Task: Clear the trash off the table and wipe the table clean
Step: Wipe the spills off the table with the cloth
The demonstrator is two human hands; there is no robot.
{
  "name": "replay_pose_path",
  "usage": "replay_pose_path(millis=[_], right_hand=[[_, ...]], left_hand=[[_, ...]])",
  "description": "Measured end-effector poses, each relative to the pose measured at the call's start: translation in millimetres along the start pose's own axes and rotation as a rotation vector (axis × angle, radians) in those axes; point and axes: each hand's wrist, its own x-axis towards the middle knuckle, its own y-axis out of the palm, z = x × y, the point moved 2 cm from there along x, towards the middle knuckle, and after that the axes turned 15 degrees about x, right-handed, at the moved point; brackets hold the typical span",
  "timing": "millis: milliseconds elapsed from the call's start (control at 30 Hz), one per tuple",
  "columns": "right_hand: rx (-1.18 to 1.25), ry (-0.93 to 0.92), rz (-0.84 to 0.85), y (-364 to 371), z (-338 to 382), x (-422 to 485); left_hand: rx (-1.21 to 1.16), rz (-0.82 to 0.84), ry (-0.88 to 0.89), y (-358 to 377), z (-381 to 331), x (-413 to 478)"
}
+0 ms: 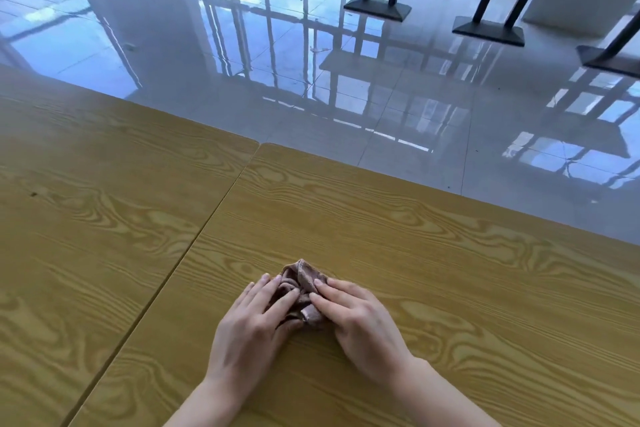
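Note:
A small brown cloth (302, 279) lies bunched up on the yellow wood-grain table (450, 270), near its front middle. My left hand (254, 322) presses on the cloth's left side with its fingers laid flat over it. My right hand (356, 314) holds the cloth's right side, fingertips on the fabric. Both hands meet over the cloth and hide its lower part. No trash shows on the table.
A second table of the same wood (86, 201) adjoins on the left, with a dark seam (194, 243) between them. Beyond the far edge lies a glossy tiled floor (242, 62). Black table legs on flat bases (377, 7) stand at the back right.

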Motion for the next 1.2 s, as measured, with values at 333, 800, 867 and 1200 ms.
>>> replay_pose_path(millis=[333, 800, 867, 1200], right_hand=[[0.014, -0.001, -0.011, 32, -9, 74], [-0.066, 0.077, -0.028, 49, -25, 149], [-0.071, 0.083, -0.037, 49, -26, 153], [-0.124, 0.095, -0.058, 52, -36, 180]], left_hand=[[0.1, 0.071, -0.091, 4, 50, 39], [0.241, 0.071, -0.018, 18, 101, 109], [0.246, 0.069, -0.012, 21, 105, 114], [0.279, 0.036, 0.038, 25, 118, 138]])
